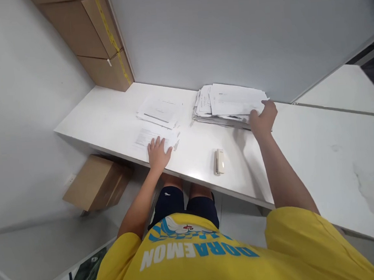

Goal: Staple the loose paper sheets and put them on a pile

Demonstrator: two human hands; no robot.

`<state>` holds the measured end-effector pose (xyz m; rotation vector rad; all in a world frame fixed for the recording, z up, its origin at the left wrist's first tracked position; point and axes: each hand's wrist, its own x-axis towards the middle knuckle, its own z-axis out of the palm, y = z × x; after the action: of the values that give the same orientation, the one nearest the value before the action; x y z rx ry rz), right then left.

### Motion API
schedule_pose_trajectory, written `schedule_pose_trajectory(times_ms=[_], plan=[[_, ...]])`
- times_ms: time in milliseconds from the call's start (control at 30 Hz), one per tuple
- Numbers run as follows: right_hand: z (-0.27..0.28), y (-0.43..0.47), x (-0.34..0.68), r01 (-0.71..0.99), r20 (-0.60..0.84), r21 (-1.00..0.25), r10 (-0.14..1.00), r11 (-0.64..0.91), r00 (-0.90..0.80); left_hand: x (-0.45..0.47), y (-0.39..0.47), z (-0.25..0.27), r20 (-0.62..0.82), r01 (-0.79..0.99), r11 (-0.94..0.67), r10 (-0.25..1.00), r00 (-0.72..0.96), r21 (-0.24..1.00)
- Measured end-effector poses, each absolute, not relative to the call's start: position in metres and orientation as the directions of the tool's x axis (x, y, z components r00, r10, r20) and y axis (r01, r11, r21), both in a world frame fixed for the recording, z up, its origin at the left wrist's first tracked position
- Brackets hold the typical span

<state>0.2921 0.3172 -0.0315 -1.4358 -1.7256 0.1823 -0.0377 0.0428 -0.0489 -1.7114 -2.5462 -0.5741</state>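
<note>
Stacked cardboard boxes [91, 39], contents hidden, right hand [264, 118] on paper stack [235, 99]

White table [107, 120] is running along pale grey panel [246, 31]. Second white surface [347, 86] is showing past panel's right edge. Plain white wall [16, 106] is bounding left side. Cardboard boxes [68, 26] are standing stacked at table's far left corner; another box [96, 181] is sitting lower, below left end. Pale floor [240, 213] is showing beneath. Soft light is reflecting off tabletop.
</note>
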Motion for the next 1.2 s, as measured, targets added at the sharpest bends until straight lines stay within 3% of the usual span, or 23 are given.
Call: schedule_pose_trajectory(times_ms=[133,233,300,400,500,633,767,933,1100,1200], plan=[[-0.016,0.220,0.284,0.597,0.532,-0.675,0.847,0.433,-0.012,-0.036,0.042,-0.047,0.263,0.904,0.304,0.885,-0.384,0.299],[-0.004,0.135,0.272,0.458,0.441,-0.791,0.897,0.406,-0.032,-0.029,0.041,-0.040,0.305,0.918,0.270,0.883,-0.356,0.290],[-0.001,0.082,0.263,0.337,0.293,-0.886,0.948,0.319,-0.126,-0.016,0.038,-0.033,0.336,0.932,0.239,0.884,-0.326,0.274],[0.000,0.019,0.248,0.100,0.039,-0.992,0.956,0.071,-0.292,0.020,0.021,-0.016,0.423,0.966,0.111,0.883,-0.203,0.232],[0.001,-0.014,0.236,-0.128,-0.081,-0.984,0.953,-0.123,-0.293,0.067,-0.010,0.002,0.465,0.982,-0.088,0.885,0.001,0.165],[-0.004,-0.022,0.235,-0.277,-0.249,-0.912,0.945,-0.302,-0.212,0.117,-0.049,0.012,0.369,0.941,-0.288,0.906,0.207,0.179],[-0.024,-0.016,0.257,-0.236,-0.340,-0.906,0.936,-0.353,-0.093,0.132,-0.067,0.007,0.275,0.885,-0.389,0.907,0.319,0.256],[-0.044,-0.005,0.305,-0.001,-0.435,-0.900,0.900,-0.435,-0.037,0.122,-0.063,0.005,0.255,0.872,-0.400,0.907,0.334,0.282],[-0.040,0.012,0.341,0.152,-0.444,-0.881,0.894,-0.449,0.063,0.103,-0.030,0.005,0.188,0.911,-0.309,0.946,0.264,0.273],[-0.036,0.025,0.356,0.254,-0.403,-0.876,0.912,-0.410,0.079,0.097,-0.005,0.001,0.150,0.907,-0.339,0.939,0.309,0.252]])
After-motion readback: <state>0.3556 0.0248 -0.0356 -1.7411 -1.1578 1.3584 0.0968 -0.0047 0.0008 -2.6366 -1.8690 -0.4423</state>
